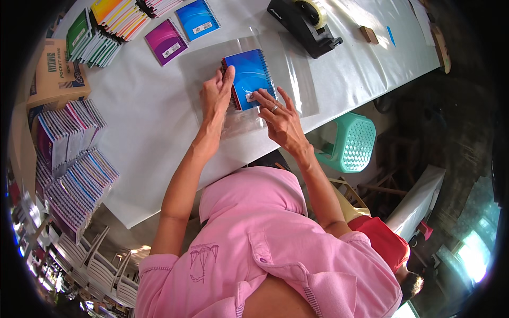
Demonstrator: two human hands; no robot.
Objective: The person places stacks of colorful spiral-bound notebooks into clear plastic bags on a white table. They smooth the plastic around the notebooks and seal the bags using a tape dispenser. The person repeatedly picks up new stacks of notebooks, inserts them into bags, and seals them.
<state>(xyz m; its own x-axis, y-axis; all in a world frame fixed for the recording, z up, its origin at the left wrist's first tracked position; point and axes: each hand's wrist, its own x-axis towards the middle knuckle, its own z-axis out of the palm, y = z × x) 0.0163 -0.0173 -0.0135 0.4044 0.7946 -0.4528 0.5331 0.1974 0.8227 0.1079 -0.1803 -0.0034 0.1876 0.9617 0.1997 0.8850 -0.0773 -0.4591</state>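
Left hand: the left hand (216, 95) lies flat against the left side of the stack of spiral notebooks (249, 78). The fingers are straight and close together, and they press on the edge of the stack; they do not pinch anything.
Right hand: the right hand (281, 119) is spread, with a ring on one finger. Its fingertips rest on the lower right corner of the top blue cover, near the small white label.
Stack of notebooks: a small stack with a blue cover on top and the spiral binding on its right edge. It lies on the clear plastic sheet (299, 74), between the two hands.
Plastic sheet: transparent and wider than the stack. It is spread on the white table (154, 138), and its lower part is crumpled under the hands.
Table top: a black tape dispenser (306, 24) stands beyond the sheet. One purple notebook (166, 41) and one blue notebook (198, 18) lie alone to the upper left.
Left side: piles of colourful notebooks (106, 26), a cardboard box (55, 74), and wrapped bundles of notebooks (74, 164) at the table edge.
Right side: a turquoise plastic stool (352, 143) stands just beside the table.
Person: wears a pink shirt (265, 244).
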